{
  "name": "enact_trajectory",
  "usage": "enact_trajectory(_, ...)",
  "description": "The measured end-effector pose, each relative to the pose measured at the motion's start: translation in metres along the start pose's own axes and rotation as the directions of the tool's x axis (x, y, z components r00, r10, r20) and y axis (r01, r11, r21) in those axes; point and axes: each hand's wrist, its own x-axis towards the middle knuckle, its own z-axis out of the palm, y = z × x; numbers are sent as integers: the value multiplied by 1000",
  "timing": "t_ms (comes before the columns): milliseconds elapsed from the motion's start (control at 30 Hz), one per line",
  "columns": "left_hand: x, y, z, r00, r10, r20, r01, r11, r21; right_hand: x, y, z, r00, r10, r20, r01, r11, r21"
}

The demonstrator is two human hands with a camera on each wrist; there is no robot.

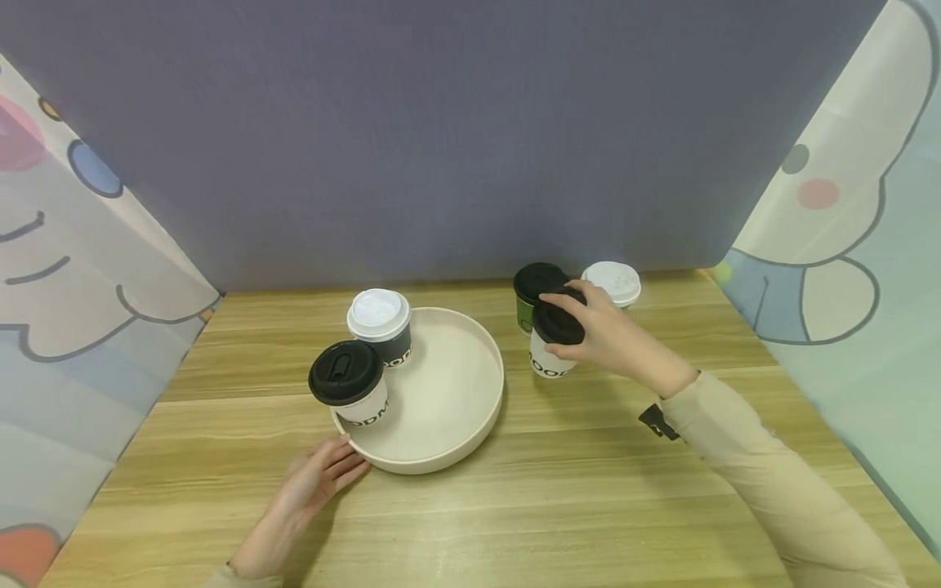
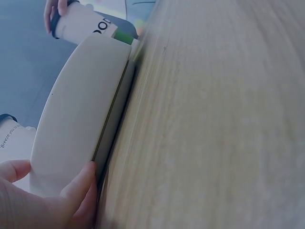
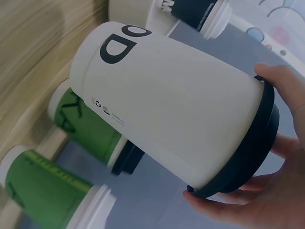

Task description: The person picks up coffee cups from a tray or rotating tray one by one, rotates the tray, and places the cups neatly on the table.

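My right hand (image 1: 599,331) grips a white paper coffee cup (image 3: 162,105) by the edge of its black lid (image 3: 238,157), thumb and fingers spread round it. In the right wrist view the cup's base overlaps a green cup behind. My left hand (image 1: 312,478) holds the near-left edge of a round cream tray (image 1: 448,392), the thumb near the rim and the fingers low on the outer wall (image 2: 81,114). Inside the tray, at its left side, stand a white cup with a black lid (image 1: 347,374) and a dark cup with a white lid (image 1: 378,314).
Behind the held cup stand a green cup with a black lid (image 1: 538,280) and a green cup with a white lid (image 1: 613,282). A small black object (image 1: 658,421) lies by the right sleeve. A grey panel (image 1: 470,147) rises at the wooden table's back edge.
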Motion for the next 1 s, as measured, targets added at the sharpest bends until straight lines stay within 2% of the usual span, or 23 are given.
enact_trajectory(100,-1,0,0,1000,-1,1,1,1000,1,-5,7,-2,999,43,9,-44,999,18)
enact_trajectory(233,-1,0,1,1000,-4,-3,4,1000,-1,-12,16,-3,998,56,-14,-55,998,17)
enact_trajectory(400,-1,1,1,1000,1,0,-1,1000,7,-19,29,-2,997,47,-58,-46,999,6)
enact_trajectory(700,-1,1,2,1000,5,-4,-5,1000,-2,-31,47,1,986,-23,-166,18,999,-28)
enact_trajectory(1000,-2,1,2,1000,3,-14,-3,1000,-5,-39,57,-1,986,10,-169,-11,1000,-6)
